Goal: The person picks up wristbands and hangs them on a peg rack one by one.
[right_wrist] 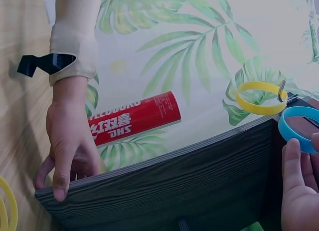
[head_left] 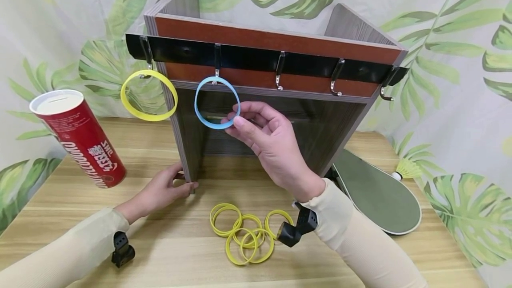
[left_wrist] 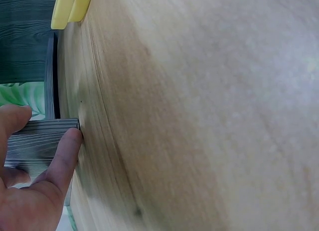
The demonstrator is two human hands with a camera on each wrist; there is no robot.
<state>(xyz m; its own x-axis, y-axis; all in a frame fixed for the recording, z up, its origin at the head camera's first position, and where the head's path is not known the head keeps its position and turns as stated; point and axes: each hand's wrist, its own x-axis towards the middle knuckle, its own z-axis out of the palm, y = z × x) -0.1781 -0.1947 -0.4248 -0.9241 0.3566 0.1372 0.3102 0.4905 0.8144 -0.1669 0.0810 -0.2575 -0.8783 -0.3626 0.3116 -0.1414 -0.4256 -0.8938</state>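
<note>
My right hand (head_left: 268,141) pinches a blue silicone wristband (right_wrist: 287,130) by its lower right side, thumb against fingers. In the head view the band's top sits right at the second hook (head_left: 217,63) from the left. On the leftmost hook (head_left: 147,52) hangs a yellow wristband (head_left: 149,116). Low down, my left hand (head_left: 162,190) grips the foot of the grey wooden stand's left side panel (head_left: 194,146), thumb on the front edge, other fingers partly hidden behind it. Several yellow wristbands (head_left: 250,246) lie overlapping on the table below the right hand.
The hooks hang from a black rail (head_left: 248,59) across the stand's top; three to the right bear nothing. A red can (head_left: 86,141) with a white lid stands left. At right lie a dark green racket cover (head_left: 380,190) and a yellow shuttlecock (head_left: 407,169).
</note>
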